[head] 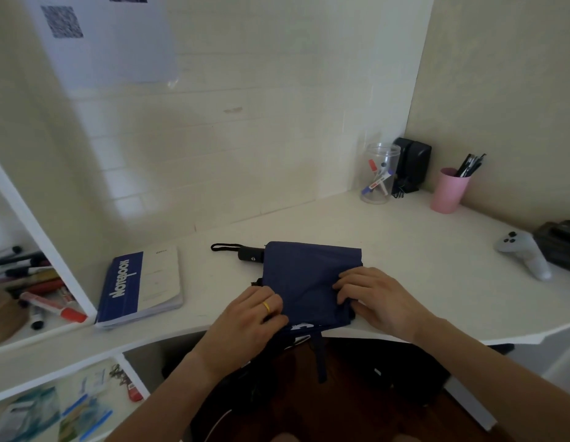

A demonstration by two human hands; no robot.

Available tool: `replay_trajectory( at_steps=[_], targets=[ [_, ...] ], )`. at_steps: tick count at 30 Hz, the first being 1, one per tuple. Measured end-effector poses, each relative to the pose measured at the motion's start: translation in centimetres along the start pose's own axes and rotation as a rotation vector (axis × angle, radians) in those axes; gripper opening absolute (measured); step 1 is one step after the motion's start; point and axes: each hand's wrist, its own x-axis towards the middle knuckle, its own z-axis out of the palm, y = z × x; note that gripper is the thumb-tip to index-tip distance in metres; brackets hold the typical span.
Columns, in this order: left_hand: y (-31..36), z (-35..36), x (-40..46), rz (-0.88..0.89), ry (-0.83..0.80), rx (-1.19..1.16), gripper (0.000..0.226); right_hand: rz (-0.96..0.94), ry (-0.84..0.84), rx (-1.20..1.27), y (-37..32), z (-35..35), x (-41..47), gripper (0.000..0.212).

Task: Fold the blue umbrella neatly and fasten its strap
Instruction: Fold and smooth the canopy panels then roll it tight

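On the far left, a white shelf (47, 327) is seen, on which a loose heap of markers (44, 288) with red, black and yellow barrels is laid. Beside it, on the smooth white worktop (421, 250), a soft-covered notebook (140, 285) with a blue spine band and cream cover is placed at a slant.

Near the front edge of the worktop, the blue umbrella (306, 275) is laid flat, its thin matte fabric gathered into a roughly rectangular, creased bundle. Its stubby black handle (251, 254), with a thin black cord loop, is pointed to the left. A narrow fabric strap (322, 358) is seen hanging loose over the worktop's edge, unfastened.

The left hand (248, 317), on which a gold ring is worn, is curled over the near-left edge of the fabric, which is gripped there. The right hand (376, 298) is set on the right side of the bundle, its bent fingers pinching a fold of cloth.

Further right, at the back corner, a clear cylindrical plastic jar (379, 173) with small markers inside is stood beside a pair of black boxy speakers (413, 161). A pink tapered cup (449, 189) is filled with dark pens. At the far right, a pale grey rounded controller (523, 253) is laid next to a black box (561, 244).
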Motion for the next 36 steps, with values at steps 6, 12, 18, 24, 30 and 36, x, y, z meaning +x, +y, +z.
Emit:
replay_trajectory(
  at_steps=[6, 12, 18, 24, 30, 36],
  targets=[
    [-0.5, -0.2, 0.2, -0.164, -0.282, -0.330, 0.013, 0.049, -0.026, 0.048, 0.2, 0.2, -0.1, 0.027],
    [-0.4, -0.4, 2.3, -0.414, -0.354, -0.459, 0.037, 0.112, 0.019, -0.003, -2.0, -1.1, 1.1, 0.015],
    [-0.9, 1.2, 3.9, -0.261, -0.452, -0.261, 0.049, 0.209, -0.219, -0.027, -3.3, 2.3, 1.3, 0.056],
    [-1.3, 2.1, 2.3, -0.130, -0.469, -0.176, 0.065, 0.197, -0.410, -0.067, -2.3, 2.4, -1.2, 0.067],
    [-1.3, 1.5, 3.1, -0.476, -0.501, -0.610, 0.041, 0.259, -0.438, 0.050, -1.8, 0.5, -0.9, 0.062],
    [-1.0, 3.0, 3.9, -0.243, -0.543, -0.145, 0.059, 0.358, 0.027, 0.085, -0.4, -1.4, 4.7, 0.025]
  ],
)
